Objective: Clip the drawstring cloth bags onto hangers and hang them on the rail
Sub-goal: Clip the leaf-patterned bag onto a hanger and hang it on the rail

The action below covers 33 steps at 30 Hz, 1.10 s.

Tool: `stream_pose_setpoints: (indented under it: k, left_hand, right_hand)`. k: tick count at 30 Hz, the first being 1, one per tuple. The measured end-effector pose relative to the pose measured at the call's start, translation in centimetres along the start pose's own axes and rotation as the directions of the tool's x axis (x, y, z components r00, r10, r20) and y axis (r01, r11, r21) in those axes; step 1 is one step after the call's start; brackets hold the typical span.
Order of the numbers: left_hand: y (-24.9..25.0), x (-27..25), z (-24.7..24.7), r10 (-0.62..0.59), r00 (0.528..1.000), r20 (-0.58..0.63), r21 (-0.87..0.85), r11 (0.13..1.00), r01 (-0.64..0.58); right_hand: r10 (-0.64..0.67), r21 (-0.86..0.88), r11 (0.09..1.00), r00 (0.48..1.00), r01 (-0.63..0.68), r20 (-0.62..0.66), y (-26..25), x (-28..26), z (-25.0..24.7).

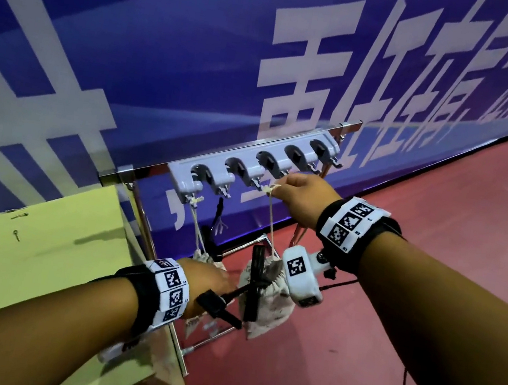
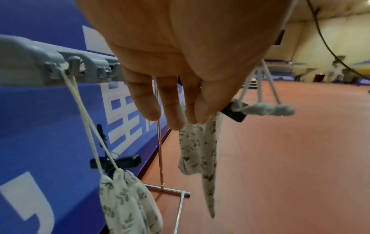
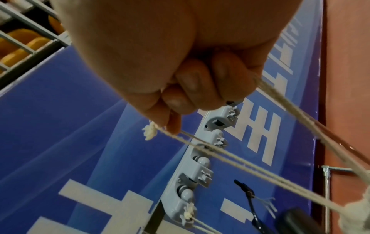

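Observation:
A grey hook rack (image 1: 249,168) is fixed on a metal rail (image 1: 146,172). One printed cloth bag (image 2: 124,197) hangs by its cord from the leftmost hook (image 1: 193,197). My right hand (image 1: 298,196) is up at the rack. It pinches the knotted end of a drawstring (image 3: 150,132) between thumb and forefinger, and more cord (image 3: 290,110) runs out of its fist. That cord leads down to a second printed bag (image 1: 262,297). My left hand (image 1: 215,281) is lower, thumb and fingertips (image 2: 176,121) together on this bag's cloth (image 2: 198,150).
A yellow-green board (image 1: 19,255) lies on the left, against the rail's post. Behind the rack is a blue banner wall (image 1: 166,62), and below it red floor (image 1: 385,363). A black tie (image 1: 219,216) hangs under the rack. The stand's metal foot (image 2: 168,190) is on the floor.

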<state>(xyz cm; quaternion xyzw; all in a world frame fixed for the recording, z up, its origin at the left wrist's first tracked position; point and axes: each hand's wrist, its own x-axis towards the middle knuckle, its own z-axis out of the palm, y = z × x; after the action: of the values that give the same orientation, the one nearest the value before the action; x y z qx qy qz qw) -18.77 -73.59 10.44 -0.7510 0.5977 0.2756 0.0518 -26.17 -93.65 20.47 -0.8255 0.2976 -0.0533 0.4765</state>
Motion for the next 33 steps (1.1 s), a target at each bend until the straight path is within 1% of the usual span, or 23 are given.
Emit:
stream_pose_setpoints:
  k: [2,3,5,6,8,9,11,12,14,16,17,19,20,21,23,25,28,29,30,31,32,33]
  left_hand:
    - [-0.8,-0.3,-0.7,-0.031,0.998,0.062,0.114,0.993,0.024]
    - [-1.3,-0.2,-0.8,-0.048,0.999,0.022,0.134,0.990,0.045]
    - [-2.2,0.0,-1.6,-0.135,0.988,-0.074,0.091,0.986,0.142]
    - [-2.5,0.2,-2.2,-0.183,0.977,-0.105,0.018,0.982,0.186]
    - [-3.2,0.8,-3.0,-0.246,0.952,-0.184,-0.154,0.963,0.219]
    - [-3.4,1.2,-3.5,-0.281,0.931,-0.234,-0.246,0.943,0.223]
    - [-3.4,1.8,-4.6,-0.328,0.882,-0.338,-0.418,0.892,0.172]
    - [-3.4,2.1,-5.0,-0.356,0.863,-0.358,-0.522,0.843,0.131]
    - [-3.3,2.9,-5.7,-0.381,0.843,-0.380,-0.703,0.711,0.005]
    - [-3.7,3.8,-6.2,-0.411,0.823,-0.392,-0.793,0.605,-0.076]
    - [-3.9,4.2,-6.2,-0.426,0.822,-0.379,-0.829,0.551,-0.096]
    - [-4.4,5.2,-6.2,-0.461,0.831,-0.310,-0.900,0.424,-0.101]
    - [-4.5,5.4,-6.3,-0.463,0.844,-0.270,-0.921,0.379,-0.086]
    - [-4.8,5.8,-6.2,-0.465,0.853,-0.239,-0.932,0.357,-0.067]
    - [-5.0,6.1,-6.6,-0.463,0.857,-0.227,-0.926,0.375,-0.043]
    - [-5.3,6.3,-7.2,-0.483,0.842,-0.238,-0.902,0.431,-0.007]
    - [-5.6,6.3,-8.3,-0.521,0.814,-0.257,-0.876,0.481,0.031]
    - [-5.8,6.3,-8.6,-0.542,0.790,-0.285,-0.867,0.498,0.029]
    - [-6.0,6.3,-8.8,-0.564,0.756,-0.332,-0.837,0.546,0.039]
    - [-6.3,6.3,-9.0,-0.580,0.717,-0.387,-0.786,0.614,0.072]
    - [-6.5,6.2,-9.1,-0.585,0.691,-0.426,-0.726,0.676,0.125]
    - [-6.6,6.1,-9.2,-0.586,0.676,-0.448,-0.671,0.720,0.179]
  right_hand:
    - [-0.003,-0.044,0.999,0.999,0.005,0.032,0.1,0.3,0.5]
    - [-0.003,-0.057,0.998,0.999,0.006,0.049,0.4,0.6,0.8]
    - [0.007,-0.076,0.997,0.997,0.000,0.082,0.7,1.2,1.5]
    - [0.010,-0.083,0.997,0.995,-0.002,0.096,0.7,1.5,1.9]
    - [0.016,-0.098,0.995,0.992,-0.004,0.122,0.7,2.0,2.8]
    - [0.021,-0.112,0.994,0.991,-0.006,0.134,0.7,2.4,3.3]
    - [0.027,-0.137,0.991,0.986,-0.005,0.163,0.7,3.0,4.3]
    - [0.026,-0.150,0.989,0.983,0.002,0.182,0.7,3.4,4.8]
    - [0.023,-0.178,0.984,0.978,0.015,0.208,0.7,4.1,5.6]
    - [0.026,-0.170,0.985,0.979,0.009,0.200,0.7,4.9,5.9]
    - [0.028,-0.167,0.986,0.981,0.004,0.193,0.7,5.4,6.0]
    - [0.026,-0.200,0.980,0.981,0.013,0.191,0.7,6.3,6.1]
    - [0.018,-0.224,0.974,0.980,0.027,0.197,0.7,6.6,6.1]
    - [0.015,-0.245,0.969,0.979,0.035,0.202,0.7,7.1,6.2]
    - [-0.003,-0.272,0.961,0.980,0.058,0.198,0.8,7.7,6.4]
    - [-0.029,-0.288,0.954,0.983,0.081,0.180,0.7,8.4,6.7]
    - [-0.065,-0.300,0.948,0.987,0.107,0.146,0.4,9.5,6.9]
    - [-0.078,-0.301,0.947,0.989,0.113,0.128,0.3,9.9,6.9]
    - [-0.089,-0.305,0.945,0.990,0.118,0.106,0.2,10.1,6.9]
    - [-0.090,-0.313,0.943,0.992,0.114,0.089,0.1,10.3,7.0]
    - [-0.087,-0.319,0.942,0.993,0.107,0.077,0.1,10.5,7.2]
    - [-0.073,-0.323,0.942,0.995,0.091,0.068,0.1,10.7,7.4]
